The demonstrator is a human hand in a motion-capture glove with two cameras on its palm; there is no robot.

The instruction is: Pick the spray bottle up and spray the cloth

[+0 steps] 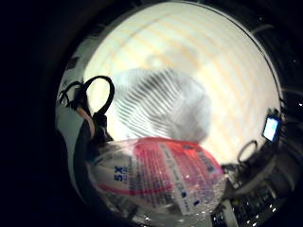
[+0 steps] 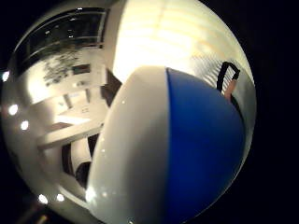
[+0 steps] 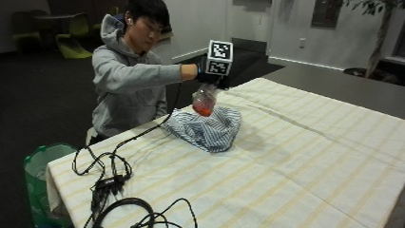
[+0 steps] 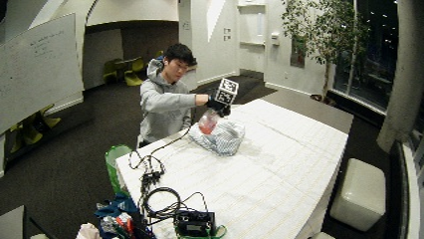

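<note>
We see a person seated at the table's far corner, the gloved right hand raised above the tabletop with its fingers curled round the top of the spray bottle. The bottle hangs down from that hand, clear-bodied with red liquid in its lower part, and it sits in the air directly over the cloth, close to it but apart from it as far as we can tell. The cloth is a crumpled blue-and-white striped heap lying on the pale, yellow-lined tablecloth, near the edge where the person sits.

From the little finger side of the palm we look down past the bottle's red-and-white label, which fills the near part of that view, onto the striped cloth beneath it on the tablecloth. From the thumb side, a large white-and-blue rounded part of the bottle crowds the view, right against the palm.

We cannot see the bare hand. Black cables trail across the near corner of the table, well apart from the cloth.
</note>
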